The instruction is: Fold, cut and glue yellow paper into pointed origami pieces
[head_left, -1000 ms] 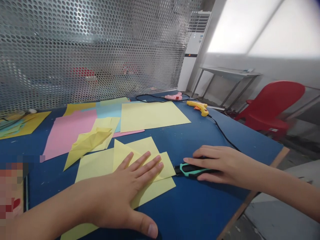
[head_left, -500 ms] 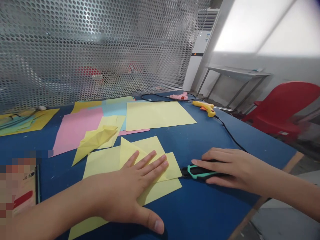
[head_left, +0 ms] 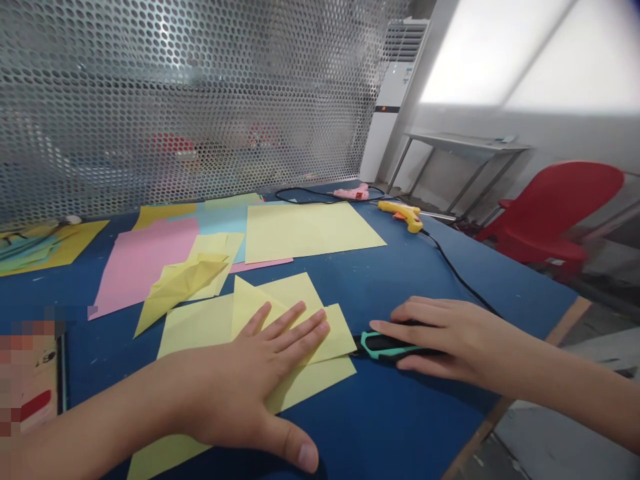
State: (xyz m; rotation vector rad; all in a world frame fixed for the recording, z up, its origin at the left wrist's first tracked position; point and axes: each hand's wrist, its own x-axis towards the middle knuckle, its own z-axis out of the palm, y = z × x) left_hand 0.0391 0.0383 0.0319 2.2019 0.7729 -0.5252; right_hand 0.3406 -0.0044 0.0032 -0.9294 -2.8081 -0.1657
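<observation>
My left hand (head_left: 250,380) lies flat with its fingers spread on yellow paper (head_left: 200,327) in the lower middle. Under its fingertips is a folded yellow piece (head_left: 337,333). Just right of it, my right hand (head_left: 440,333) is closed round a black and teal cutter (head_left: 385,347). The cutter's front end touches or lies by the right edge of the folded paper; its blade cannot be made out. A pleated yellow paper shape (head_left: 185,280) rests behind my left hand.
Farther back are a large yellow sheet (head_left: 310,230), pink paper (head_left: 150,253), a yellow glue gun (head_left: 405,215) with a black cord and a pink glue gun (head_left: 355,193). Perforated metal (head_left: 200,87) stands behind the blue table (head_left: 360,420). A red chair (head_left: 565,207) is at right.
The whole view has shifted slightly, so things appear a little farther left. Both hands keep their places relative to the paper and the cutter.
</observation>
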